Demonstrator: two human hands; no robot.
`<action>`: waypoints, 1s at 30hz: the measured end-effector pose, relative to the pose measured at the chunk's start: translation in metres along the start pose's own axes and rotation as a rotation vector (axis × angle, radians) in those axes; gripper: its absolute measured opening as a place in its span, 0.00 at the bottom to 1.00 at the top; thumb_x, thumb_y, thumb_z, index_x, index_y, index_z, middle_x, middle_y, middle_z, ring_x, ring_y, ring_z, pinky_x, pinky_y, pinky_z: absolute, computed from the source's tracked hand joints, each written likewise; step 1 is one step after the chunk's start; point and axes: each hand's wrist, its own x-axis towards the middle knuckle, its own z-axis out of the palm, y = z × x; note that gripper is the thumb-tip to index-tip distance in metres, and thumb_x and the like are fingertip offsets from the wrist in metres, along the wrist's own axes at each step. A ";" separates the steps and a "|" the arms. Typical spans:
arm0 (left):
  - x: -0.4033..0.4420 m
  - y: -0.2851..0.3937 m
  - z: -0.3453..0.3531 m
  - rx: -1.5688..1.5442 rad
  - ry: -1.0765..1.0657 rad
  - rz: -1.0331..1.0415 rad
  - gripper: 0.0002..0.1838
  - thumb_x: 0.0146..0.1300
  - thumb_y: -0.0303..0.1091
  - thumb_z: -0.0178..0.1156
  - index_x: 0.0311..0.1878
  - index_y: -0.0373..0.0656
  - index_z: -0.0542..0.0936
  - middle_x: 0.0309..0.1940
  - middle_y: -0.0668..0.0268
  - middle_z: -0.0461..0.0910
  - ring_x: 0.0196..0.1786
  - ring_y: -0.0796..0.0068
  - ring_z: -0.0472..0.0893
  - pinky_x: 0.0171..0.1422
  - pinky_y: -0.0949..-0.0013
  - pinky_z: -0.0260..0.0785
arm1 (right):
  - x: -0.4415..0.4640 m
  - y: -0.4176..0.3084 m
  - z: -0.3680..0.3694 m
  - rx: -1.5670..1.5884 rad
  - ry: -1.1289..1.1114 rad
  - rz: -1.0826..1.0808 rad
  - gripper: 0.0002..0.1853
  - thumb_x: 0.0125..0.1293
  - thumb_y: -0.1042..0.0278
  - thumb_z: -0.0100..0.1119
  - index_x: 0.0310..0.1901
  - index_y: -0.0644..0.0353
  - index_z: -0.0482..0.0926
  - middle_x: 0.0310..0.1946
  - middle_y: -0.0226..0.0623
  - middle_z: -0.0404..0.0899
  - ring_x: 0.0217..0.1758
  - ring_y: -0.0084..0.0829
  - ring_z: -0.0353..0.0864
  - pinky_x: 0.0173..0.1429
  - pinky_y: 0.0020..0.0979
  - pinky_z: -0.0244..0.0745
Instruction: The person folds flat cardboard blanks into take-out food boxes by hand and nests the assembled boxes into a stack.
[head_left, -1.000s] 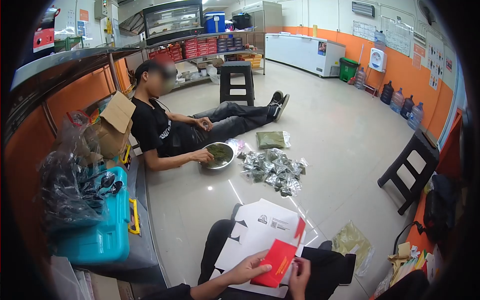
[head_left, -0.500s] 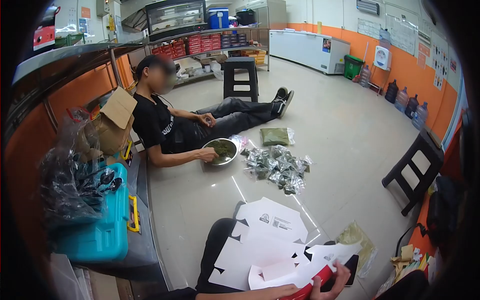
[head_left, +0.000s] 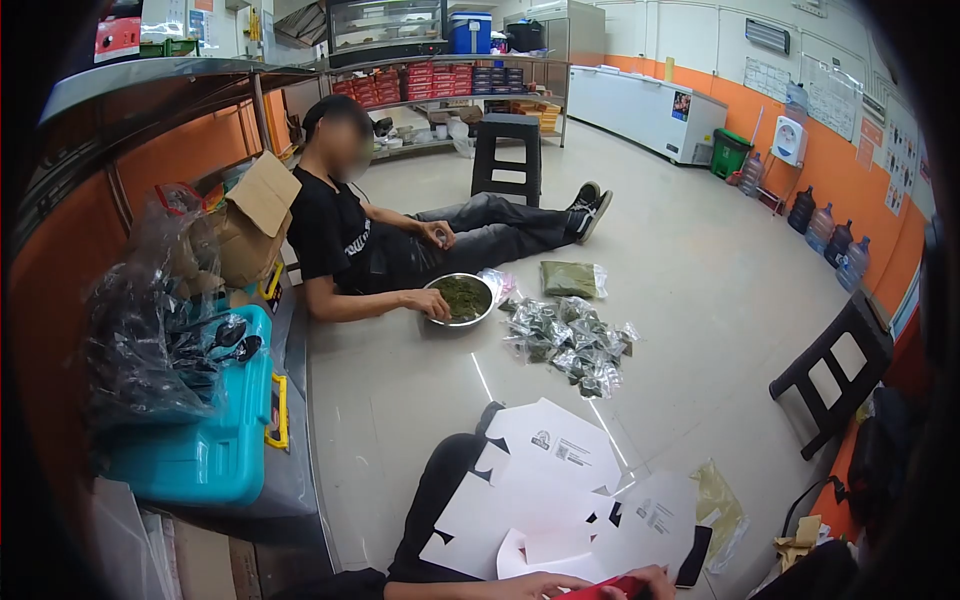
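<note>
A flat, die-cut cardboard box (head_left: pixel 520 500), white with small printed marks, lies over my legs at the bottom of the view. Its red outer side (head_left: pixel 600 588) shows along the lower edge, between my hands. My left hand (head_left: pixel 540 585) is on the near edge, fingers closed at the red part. My right hand (head_left: pixel 652 580) grips the red part from the other side, its fingers bent. Both hands are partly cut off by the frame's bottom edge. A printed white flap (head_left: pixel 655 510) spreads up and right of my right hand.
A seated person (head_left: pixel 340 220) has one hand in a metal bowl (head_left: pixel 462 322) of green leafy stuff. Several small filled bags (head_left: pixel 570 345) and a larger green bag (head_left: pixel 573 280) lie on the floor. Black stools (head_left: pixel 835 370), a turquoise-lidded bin (head_left: pixel 190 460) and a clear bag (head_left: pixel 722 510) stand or lie around.
My right hand has moved down with the red part, closer to the bottom edge. The right-hand white flap now shows more of its printed face. The view has shifted slightly.
</note>
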 end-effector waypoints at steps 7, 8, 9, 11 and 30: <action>0.003 -0.050 -0.013 0.122 -0.003 0.233 0.33 0.65 0.59 0.44 0.57 0.37 0.71 0.52 0.53 0.70 0.55 0.60 0.70 0.58 0.56 0.60 | 0.005 -0.005 -0.001 -0.181 -0.230 -0.131 0.10 0.48 0.75 0.66 0.34 0.60 0.77 0.31 0.38 0.77 0.37 0.39 0.68 0.43 0.34 0.61; 0.005 -0.054 -0.016 0.163 -0.006 0.213 0.31 0.65 0.57 0.46 0.57 0.38 0.71 0.51 0.53 0.71 0.54 0.61 0.71 0.57 0.57 0.61 | 0.005 -0.006 0.000 -0.186 -0.257 -0.151 0.10 0.48 0.75 0.66 0.33 0.59 0.77 0.31 0.37 0.76 0.37 0.39 0.67 0.42 0.34 0.61; 0.005 -0.056 -0.016 0.204 -0.010 0.193 0.30 0.64 0.55 0.48 0.58 0.38 0.71 0.50 0.53 0.71 0.53 0.62 0.71 0.55 0.57 0.62 | 0.005 -0.006 0.000 -0.191 -0.284 -0.171 0.10 0.48 0.75 0.66 0.33 0.59 0.78 0.31 0.37 0.76 0.37 0.39 0.67 0.41 0.34 0.61; 0.003 -0.048 -0.017 0.188 -0.004 0.154 0.29 0.64 0.54 0.50 0.58 0.40 0.71 0.50 0.53 0.72 0.51 0.63 0.71 0.54 0.59 0.64 | -0.055 0.132 0.016 -0.494 -0.489 -0.201 0.09 0.49 0.75 0.66 0.33 0.59 0.78 0.31 0.37 0.77 0.37 0.39 0.67 0.41 0.34 0.61; -0.005 -0.043 -0.033 0.325 0.152 0.272 0.17 0.65 0.36 0.53 0.55 0.43 0.68 0.33 0.61 0.77 0.32 0.69 0.78 0.35 0.69 0.67 | -0.006 -0.005 0.022 -0.073 -0.220 -0.124 0.10 0.54 0.81 0.61 0.38 0.59 0.80 0.40 0.39 0.81 0.41 0.38 0.78 0.46 0.33 0.68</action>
